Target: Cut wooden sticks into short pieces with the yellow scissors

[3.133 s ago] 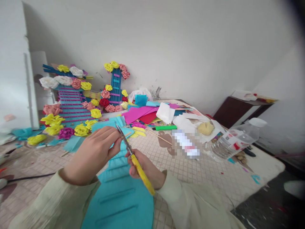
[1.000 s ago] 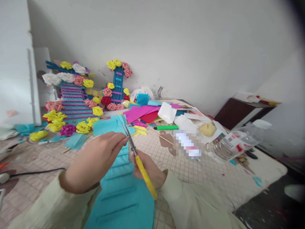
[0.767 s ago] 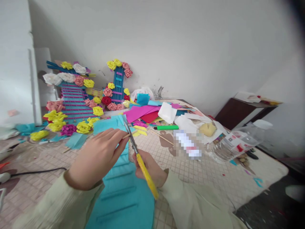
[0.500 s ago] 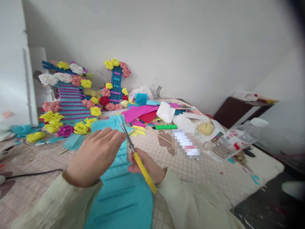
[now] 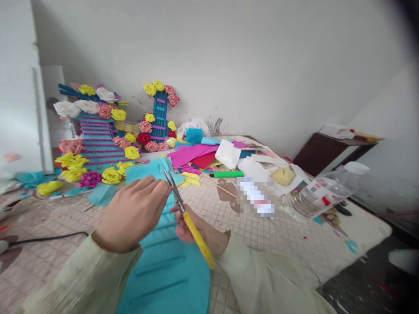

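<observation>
My right hand (image 5: pixel 199 231) grips a pair of yellow-handled scissors (image 5: pixel 193 229), blades pointing up and away. My left hand (image 5: pixel 137 213) is closed in a pinch right at the blades; what it pinches is too small to make out. Both hands hover over a large turquoise foam shape (image 5: pixel 170 270) with raised ribs that lies on the patterned mat (image 5: pixel 262 235) in front of me.
Blue and pink craft stands covered in paper roses (image 5: pixel 98 135) rise at the back left. Coloured paper sheets (image 5: pixel 196 155), a green marker (image 5: pixel 227 174) and thin wooden sticks lie behind my hands. A clear plastic bottle (image 5: pixel 324 192) lies at the right, a dark low table (image 5: pixel 327 150) beyond it.
Hands and scissors stay in nearly the same place. The scissor blades have shifted slightly against my left fingertips, and the view has swayed a little.
</observation>
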Tool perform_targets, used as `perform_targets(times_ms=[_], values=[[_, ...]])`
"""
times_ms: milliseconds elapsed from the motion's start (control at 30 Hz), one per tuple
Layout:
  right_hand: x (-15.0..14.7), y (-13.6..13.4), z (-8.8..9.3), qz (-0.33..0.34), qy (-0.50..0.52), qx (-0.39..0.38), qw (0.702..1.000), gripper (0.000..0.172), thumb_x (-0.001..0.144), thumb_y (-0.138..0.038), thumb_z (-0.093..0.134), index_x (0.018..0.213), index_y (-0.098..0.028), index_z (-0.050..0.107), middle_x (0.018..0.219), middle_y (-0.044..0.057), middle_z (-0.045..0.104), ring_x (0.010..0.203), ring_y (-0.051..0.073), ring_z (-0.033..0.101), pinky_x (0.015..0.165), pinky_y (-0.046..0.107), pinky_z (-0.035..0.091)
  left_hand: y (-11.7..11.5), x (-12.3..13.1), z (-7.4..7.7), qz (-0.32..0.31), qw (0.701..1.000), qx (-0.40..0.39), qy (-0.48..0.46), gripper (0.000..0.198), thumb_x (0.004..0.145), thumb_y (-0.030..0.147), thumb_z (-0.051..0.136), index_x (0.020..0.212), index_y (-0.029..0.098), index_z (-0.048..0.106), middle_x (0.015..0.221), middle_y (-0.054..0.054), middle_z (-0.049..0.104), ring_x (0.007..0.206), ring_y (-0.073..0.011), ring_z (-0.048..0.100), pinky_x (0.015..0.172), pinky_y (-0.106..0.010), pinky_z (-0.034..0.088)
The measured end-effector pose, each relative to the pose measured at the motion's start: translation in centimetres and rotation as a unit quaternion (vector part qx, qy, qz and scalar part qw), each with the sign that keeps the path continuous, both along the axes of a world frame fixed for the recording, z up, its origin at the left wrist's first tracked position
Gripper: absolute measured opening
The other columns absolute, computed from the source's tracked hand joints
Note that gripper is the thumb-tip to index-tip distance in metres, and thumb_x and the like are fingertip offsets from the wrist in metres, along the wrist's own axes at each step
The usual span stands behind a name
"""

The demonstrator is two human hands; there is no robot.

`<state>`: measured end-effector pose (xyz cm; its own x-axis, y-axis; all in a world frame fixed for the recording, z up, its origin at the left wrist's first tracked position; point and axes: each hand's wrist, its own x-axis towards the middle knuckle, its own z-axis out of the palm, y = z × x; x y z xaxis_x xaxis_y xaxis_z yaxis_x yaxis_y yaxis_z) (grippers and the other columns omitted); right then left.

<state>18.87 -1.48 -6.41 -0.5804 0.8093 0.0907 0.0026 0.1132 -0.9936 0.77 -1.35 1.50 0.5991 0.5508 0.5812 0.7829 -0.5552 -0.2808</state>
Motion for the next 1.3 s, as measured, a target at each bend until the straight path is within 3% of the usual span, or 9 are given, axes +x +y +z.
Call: perform_targets(times_ms=[133, 333, 567, 800, 1033, 1300], values=[[0.3, 0.2, 0.2, 0.045, -0.005, 0.044, 0.998, 0.045, 0.080, -0.044, 0.062, 0.116, -0.021, 0.046, 0.089, 0.000, 0.040, 0.075, 0.014, 0.041, 0.074, 0.030, 0.041, 0.1, -0.1, -0.1, -0.017, 1.000, 0.005, -0.001, 0.027, 0.093, 0.013, 0.034, 0.073, 0.017, 0.051, 0.063, -0.002, 0.047, 0.060, -0.0194, 0.048, 0.055, -0.032, 0.037], [0.0, -0.1, 0.6, 0.033, -0.016, 0.033, 0.999, 0.058, 0.081, -0.053, 0.058, 0.124, -0.017, 0.043, 0.095, 0.004, 0.042, 0.085, 0.017, 0.044, 0.082, 0.032, 0.044, 0.2, 0.1, 0.0, -0.036, 0.999, 0.014, -0.005, 0.025, 0.093, 0.013, 0.034, 0.075, 0.016, 0.051, 0.065, -0.002, 0.048, 0.061, -0.0189, 0.048, 0.056, -0.031, 0.037], [-0.2, -0.3, 0.7, 0.022, -0.011, 0.037, 0.999, 0.050, 0.081, -0.060, 0.055, 0.109, -0.020, 0.045, 0.083, 0.001, 0.040, 0.075, 0.017, 0.042, 0.069, 0.032, 0.043, 0.2, -0.2, 0.2, -0.038, 0.999, -0.009, 0.009, 0.024, 0.091, 0.012, 0.034, 0.075, 0.017, 0.051, 0.066, -0.003, 0.050, 0.063, -0.0202, 0.049, 0.057, -0.031, 0.038], [-0.4, -0.3, 1.1, -0.005, -0.005, 0.027, 1.000, 0.022, 0.081, -0.039, 0.055, 0.086, -0.021, 0.042, 0.074, -0.002, 0.037, 0.067, 0.014, 0.036, 0.063, 0.030, 0.036, 0.3, -0.2, 0.3, -0.062, 0.998, -0.026, 0.022, 0.023, 0.088, 0.008, 0.034, 0.072, 0.017, 0.048, 0.066, -0.004, 0.051, 0.062, -0.0197, 0.050, 0.056, -0.031, 0.040], [-0.2, 0.0, 1.2, 0.008, 0.007, 0.009, 1.000, 0.022, 0.067, -0.029, 0.058, 0.077, -0.021, 0.039, 0.072, -0.004, 0.036, 0.065, 0.013, 0.033, 0.060, 0.027, 0.031, 0.4, -0.1, 0.1, -0.057, 0.998, -0.014, 0.028, 0.024, 0.087, 0.006, 0.033, 0.075, 0.016, 0.051, 0.067, -0.004, 0.052, 0.064, -0.0203, 0.050, 0.058, -0.032, 0.040], [-0.6, -0.8, 1.2, -0.038, 0.015, -0.013, 0.999, 0.026, 0.056, -0.022, 0.056, 0.076, -0.024, 0.038, 0.061, -0.007, 0.032, 0.054, 0.010, 0.028, 0.047, 0.023, 0.021, 0.0, 0.1, 0.0, -0.039, 0.999, -0.029, 0.009, 0.027, 0.095, 0.015, 0.030, 0.079, 0.016, 0.052, 0.071, -0.005, 0.053, 0.068, -0.0217, 0.051, 0.061, -0.034, 0.040]])
